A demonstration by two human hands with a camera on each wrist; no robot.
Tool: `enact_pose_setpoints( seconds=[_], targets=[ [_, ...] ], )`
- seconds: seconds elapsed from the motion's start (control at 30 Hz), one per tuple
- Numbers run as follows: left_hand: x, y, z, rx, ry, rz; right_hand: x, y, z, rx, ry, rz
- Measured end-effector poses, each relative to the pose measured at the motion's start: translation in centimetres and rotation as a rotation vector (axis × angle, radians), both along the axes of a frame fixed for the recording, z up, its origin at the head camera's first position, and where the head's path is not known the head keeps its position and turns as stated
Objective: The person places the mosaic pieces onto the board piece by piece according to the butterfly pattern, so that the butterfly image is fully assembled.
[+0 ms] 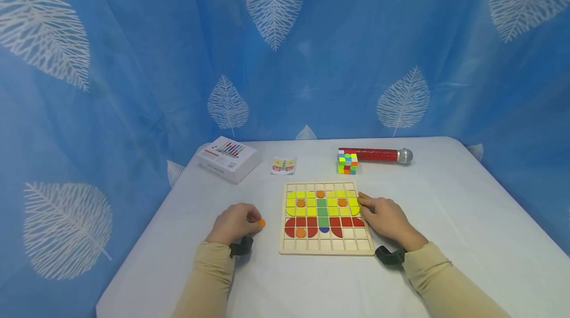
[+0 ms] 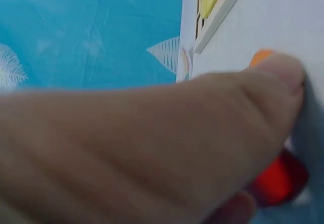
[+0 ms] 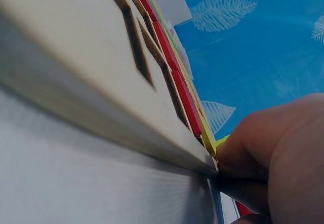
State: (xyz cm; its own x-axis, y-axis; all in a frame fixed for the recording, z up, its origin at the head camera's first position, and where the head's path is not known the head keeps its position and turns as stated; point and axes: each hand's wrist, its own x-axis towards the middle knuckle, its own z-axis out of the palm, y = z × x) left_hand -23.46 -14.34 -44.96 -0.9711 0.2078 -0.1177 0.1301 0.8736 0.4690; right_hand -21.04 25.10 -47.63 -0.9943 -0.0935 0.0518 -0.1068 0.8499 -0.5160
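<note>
My left hand (image 1: 236,223) pinches an orange round piece (image 1: 261,222) between thumb and fingertips, left of a wooden grid board (image 1: 327,245). Only the piece's edge shows past the thumb in the left wrist view, where a red piece (image 2: 277,181) also appears below the thumb, partly hidden by it. On the board, yellow pieces (image 1: 290,203), red pieces (image 1: 300,221), green squares (image 1: 322,211), several orange discs (image 1: 301,233) and a blue half-round (image 1: 324,229) form a butterfly-like pattern. My right hand (image 1: 386,216) grips the board's right edge, with its fingertips at the rim.
Behind the board lies a small picture card (image 1: 283,166) with a similar pattern. A white box (image 1: 229,159) stands at the back left. A puzzle cube (image 1: 347,162) and a red microphone (image 1: 378,155) are at the back right, before a blue leaf-print curtain (image 1: 338,61).
</note>
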Motion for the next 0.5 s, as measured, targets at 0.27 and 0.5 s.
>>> enact_pose_setpoints(
  seconds=[0.27, 0.5],
  targets=[
    [-0.1, 0.9, -0.3, 0.000, -0.004, 0.014, 0.0, 0.0, -0.2, 0.005, 0.000, 0.007],
    [0.1, 1.5, -0.3, 0.016, 0.067, 0.009, -0.1, -0.1, -0.2, 0.031, 0.000, 0.006]
  ],
)
